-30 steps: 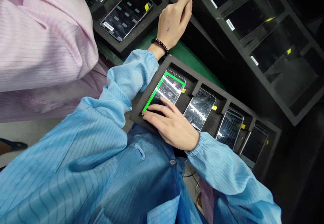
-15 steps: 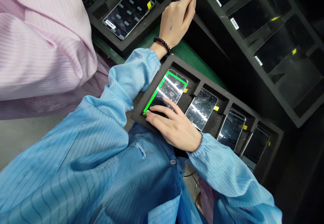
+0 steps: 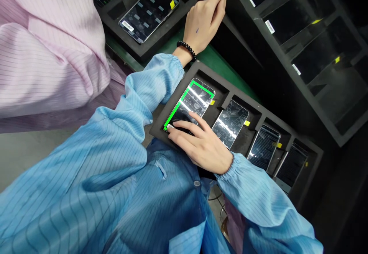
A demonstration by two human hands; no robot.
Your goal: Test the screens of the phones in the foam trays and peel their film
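My right hand [image 3: 201,143] lies over the lower end of a smartphone [image 3: 198,95], its fingers stretched out and apart, the tips at the glass. That phone's screen is lit, with a green band along two edges, and it sits in the first pocket of a black foam tray [image 3: 221,77]. Beyond the tray, my left hand [image 3: 205,20], a black bead bracelet [image 3: 186,49] on its wrist, is curled closed beside the green work surface [image 3: 214,54]. Its palm side and most fingers are hidden, so what it holds, if anything, cannot be seen.
More phones with yellow tabs, including one phone [image 3: 231,123], fill the tray's other pockets. Another tray holds a phone [image 3: 149,10] at top left, near a person in a pink striped sleeve [image 3: 69,54]. At upper right, a large dark tray [image 3: 313,93] holds several dark screens.
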